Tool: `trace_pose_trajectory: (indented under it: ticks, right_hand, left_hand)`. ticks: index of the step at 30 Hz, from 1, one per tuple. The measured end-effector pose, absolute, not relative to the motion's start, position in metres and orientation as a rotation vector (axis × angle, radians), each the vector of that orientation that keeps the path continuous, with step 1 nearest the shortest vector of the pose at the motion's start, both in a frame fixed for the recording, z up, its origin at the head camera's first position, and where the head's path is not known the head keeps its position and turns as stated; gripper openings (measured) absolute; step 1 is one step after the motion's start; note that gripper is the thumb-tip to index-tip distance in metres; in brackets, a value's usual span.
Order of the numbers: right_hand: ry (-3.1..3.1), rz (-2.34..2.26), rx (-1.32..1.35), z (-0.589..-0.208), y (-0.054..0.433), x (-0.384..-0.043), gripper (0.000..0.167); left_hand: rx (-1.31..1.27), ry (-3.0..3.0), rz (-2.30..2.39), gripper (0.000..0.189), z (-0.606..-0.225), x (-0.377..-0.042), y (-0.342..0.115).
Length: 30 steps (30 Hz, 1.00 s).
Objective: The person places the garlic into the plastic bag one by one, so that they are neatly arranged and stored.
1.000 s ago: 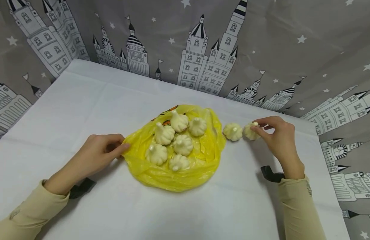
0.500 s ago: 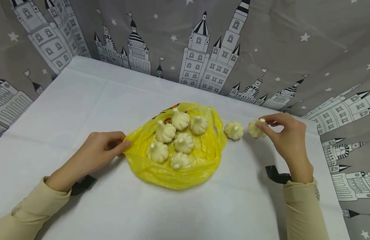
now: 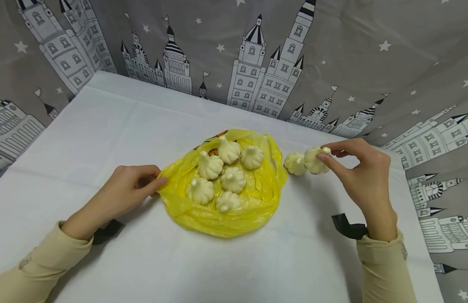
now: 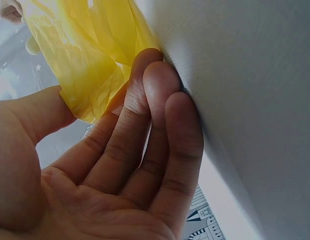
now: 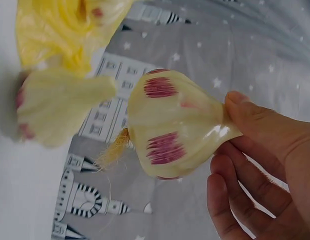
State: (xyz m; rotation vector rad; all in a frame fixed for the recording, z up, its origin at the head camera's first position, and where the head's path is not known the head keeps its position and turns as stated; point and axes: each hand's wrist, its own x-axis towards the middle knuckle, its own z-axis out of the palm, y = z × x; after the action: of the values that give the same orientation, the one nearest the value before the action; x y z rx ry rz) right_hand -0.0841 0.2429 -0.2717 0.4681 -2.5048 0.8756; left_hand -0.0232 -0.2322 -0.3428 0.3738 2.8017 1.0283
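My right hand pinches a garlic bulb by its neck, lifted off the table. In the right wrist view this bulb shows purple streaks and a tuft of roots. Another garlic bulb rests on the table, just right of the yellow plastic bag. Several garlic bulbs lie within the opened bag. At the bag's left edge, my left hand pinches the plastic between thumb and fingers; the left wrist view shows the other fingers against the white cloth.
White cloth covers the table. A grey curtain printed with castles and stars hangs behind it and down the right side. Black straps sit at both wrists.
The right hand has raised its garlic bulb from the table, first shifting right, then back left towards the loose bulb. The left hand keeps its pinch on the bag.
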Motion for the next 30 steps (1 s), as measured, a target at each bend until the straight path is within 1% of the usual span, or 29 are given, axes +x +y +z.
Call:
trace_pose_trajectory:
  ticks: [7, 20, 30]
  right_hand:
    - [-2.519, 0.872, 0.597, -0.27, 0.218, -0.079, 0.025]
    - [-2.533, 0.984, 0.822, -0.288, 0.181, -0.075, 0.024]
    - [-2.581, 1.025, 0.865, -0.309, 0.162, -0.076, 0.02]
  left_hand:
    - [0.374, 2.813, 1.018, 0.015, -0.342, -0.023, -0.233]
    - [0.38, 2.8, 1.02, 0.016, -0.341, -0.023, -0.232]
    - [0.362, 2.796, 1.012, 0.015, -0.341, -0.022, -0.232]
